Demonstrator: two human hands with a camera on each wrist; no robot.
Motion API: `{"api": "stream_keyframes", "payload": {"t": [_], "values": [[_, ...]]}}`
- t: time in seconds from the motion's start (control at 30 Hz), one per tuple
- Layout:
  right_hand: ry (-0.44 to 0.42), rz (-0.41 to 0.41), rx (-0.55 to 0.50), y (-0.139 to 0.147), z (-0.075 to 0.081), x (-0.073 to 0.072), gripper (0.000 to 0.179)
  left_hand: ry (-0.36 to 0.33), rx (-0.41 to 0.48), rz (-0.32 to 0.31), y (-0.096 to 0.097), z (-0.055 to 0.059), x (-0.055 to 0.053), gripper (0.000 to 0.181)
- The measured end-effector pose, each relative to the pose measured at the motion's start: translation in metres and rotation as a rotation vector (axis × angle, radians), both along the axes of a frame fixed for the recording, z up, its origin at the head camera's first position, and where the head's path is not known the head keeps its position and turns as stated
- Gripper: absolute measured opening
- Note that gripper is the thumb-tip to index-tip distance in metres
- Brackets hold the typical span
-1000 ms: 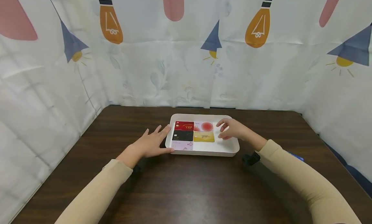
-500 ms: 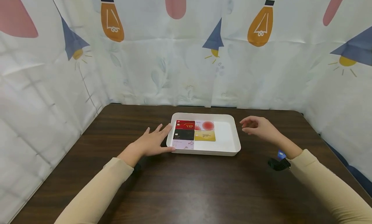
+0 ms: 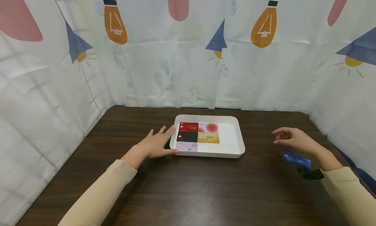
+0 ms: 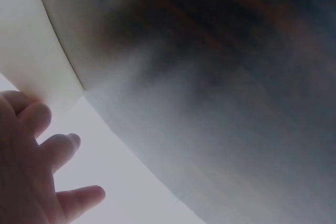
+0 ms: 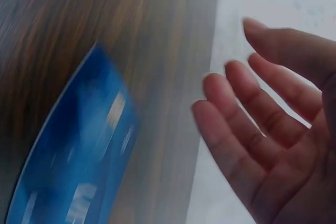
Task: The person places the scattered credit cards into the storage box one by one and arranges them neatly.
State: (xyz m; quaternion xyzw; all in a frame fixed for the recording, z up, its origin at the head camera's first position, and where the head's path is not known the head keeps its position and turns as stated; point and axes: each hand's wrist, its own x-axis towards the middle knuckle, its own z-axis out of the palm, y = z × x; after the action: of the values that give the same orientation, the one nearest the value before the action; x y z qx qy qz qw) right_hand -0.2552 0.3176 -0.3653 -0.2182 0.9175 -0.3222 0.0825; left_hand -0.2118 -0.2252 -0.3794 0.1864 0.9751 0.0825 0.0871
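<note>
My left hand (image 3: 154, 144) rests at the left edge of a white tray (image 3: 230, 138), fingers spread and the thumb along its front rim. Inside the tray lie a red VIP card (image 3: 189, 126), a black card (image 3: 187, 136), a lilac card (image 3: 187, 146), a pink card with a red circle (image 3: 208, 127) and a gold card (image 3: 209, 138). Over the table at the right, my right hand (image 3: 296, 139) is empty, its fingers loosely bent. A blue VIP card (image 3: 296, 159) lies just below that hand; the right wrist view shows the blue card (image 5: 79, 145) beside the relaxed fingers (image 5: 218, 129).
The dark wooden table (image 3: 188, 187) spans the lower view. A white printed curtain (image 3: 188, 72) hangs behind it and along both sides. A black wrist strap (image 3: 310, 173) sits at the right sleeve, close to the blue card.
My right hand has left the tray and moved right, to near the blue card, which now shows fully from behind the arm. The left hand stays at the tray's edge.
</note>
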Motion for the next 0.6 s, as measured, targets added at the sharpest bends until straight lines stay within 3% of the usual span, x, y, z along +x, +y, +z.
{"api": "stream_keyframes", "payload": {"t": [0.3,0.6], "values": [[-0.100,-0.049,0.022,0.041,-0.016,0.006,0.048,-0.002,-0.003,0.000,0.001,0.000,0.000,0.107],[-0.198,-0.084,0.112,0.071,-0.019,0.009,0.063,-0.003,-0.013,-0.002,0.003,-0.002,0.001,0.107]]}}
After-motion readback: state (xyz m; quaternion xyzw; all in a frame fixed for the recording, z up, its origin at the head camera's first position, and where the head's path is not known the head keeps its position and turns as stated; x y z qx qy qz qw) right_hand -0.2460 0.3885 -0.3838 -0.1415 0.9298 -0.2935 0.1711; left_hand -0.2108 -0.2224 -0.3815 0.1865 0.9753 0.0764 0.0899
